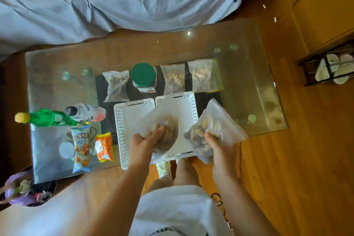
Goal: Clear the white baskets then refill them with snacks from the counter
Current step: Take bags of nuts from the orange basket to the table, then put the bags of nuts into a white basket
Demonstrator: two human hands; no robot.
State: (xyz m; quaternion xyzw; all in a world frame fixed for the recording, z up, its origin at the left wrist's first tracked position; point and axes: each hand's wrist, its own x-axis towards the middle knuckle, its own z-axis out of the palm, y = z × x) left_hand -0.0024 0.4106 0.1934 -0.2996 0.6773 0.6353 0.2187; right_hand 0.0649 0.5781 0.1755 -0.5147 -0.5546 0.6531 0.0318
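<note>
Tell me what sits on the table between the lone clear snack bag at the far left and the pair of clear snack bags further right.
In the head view, one thing: a jar with a green lid, standing upright between the lone bag and the pair.

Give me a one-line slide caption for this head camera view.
Left hand and right hand hold snack bags over two white baskets.

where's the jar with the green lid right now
In the head view the clear jar with the green lid stands on the glass table, just beyond the two white baskets, between a clear snack bag on its left and another on its right.
</note>
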